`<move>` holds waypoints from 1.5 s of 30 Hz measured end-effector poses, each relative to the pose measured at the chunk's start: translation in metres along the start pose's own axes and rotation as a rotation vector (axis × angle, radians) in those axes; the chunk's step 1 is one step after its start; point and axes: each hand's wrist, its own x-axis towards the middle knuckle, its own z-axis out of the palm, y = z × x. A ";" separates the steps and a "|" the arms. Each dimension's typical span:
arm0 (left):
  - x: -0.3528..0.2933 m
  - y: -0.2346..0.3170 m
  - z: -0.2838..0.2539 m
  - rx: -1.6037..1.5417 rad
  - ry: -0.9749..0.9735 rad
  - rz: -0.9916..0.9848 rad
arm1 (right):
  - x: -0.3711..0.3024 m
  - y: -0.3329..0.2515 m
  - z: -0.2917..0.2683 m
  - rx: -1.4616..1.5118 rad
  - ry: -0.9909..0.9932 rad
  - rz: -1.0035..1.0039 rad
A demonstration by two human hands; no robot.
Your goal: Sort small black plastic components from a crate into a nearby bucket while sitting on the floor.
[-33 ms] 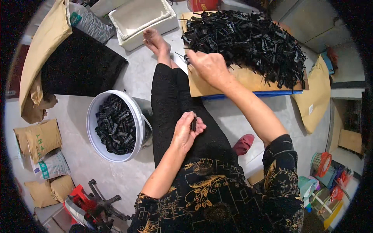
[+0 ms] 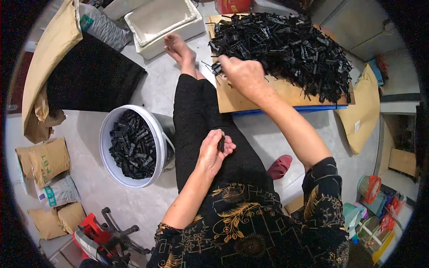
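Head view shows the left hand (image 2: 210,154) turned partly palm up over the lap (image 2: 243,167), its fingers curled around a small black piece (image 2: 221,144); the loose cupping looks suited to keeping something small from slipping, though whether more than 1 piece sits there is hidden. The right hand (image 2: 246,78) hangs over the near left corner of a wooden board (image 2: 241,100), thumb and fingertips drawn together but blurred, so I cannot tell whether they grip anything. Just beside those fingertips, a few black pieces lie at the edge of the larger black pile (image 2: 286,53), heaped toward the board's far side, perhaps to leave the near strip bare for working. A white bucket (image 2: 104,149), part filled with similar black pieces (image 2: 134,145), stands beside the left leg. The 2 stocks flank the lap, presumably so each is within an arm's reach.
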 end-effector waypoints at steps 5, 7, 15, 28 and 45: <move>0.007 0.007 0.006 0.022 -0.010 0.002 | -0.007 0.039 -0.042 -0.060 0.103 0.204; 0.011 0.009 0.016 0.025 -0.036 -0.013 | -0.011 0.054 -0.047 -0.040 0.080 0.235; 0.045 0.061 0.082 0.250 -0.147 0.169 | -0.016 0.069 -0.041 0.093 -0.002 0.303; 0.066 0.084 0.136 0.114 -0.401 0.023 | -0.045 0.087 -0.073 1.159 -0.005 0.443; -0.038 0.032 0.075 -0.253 -0.676 -0.255 | -0.115 0.000 -0.106 1.551 -0.381 0.291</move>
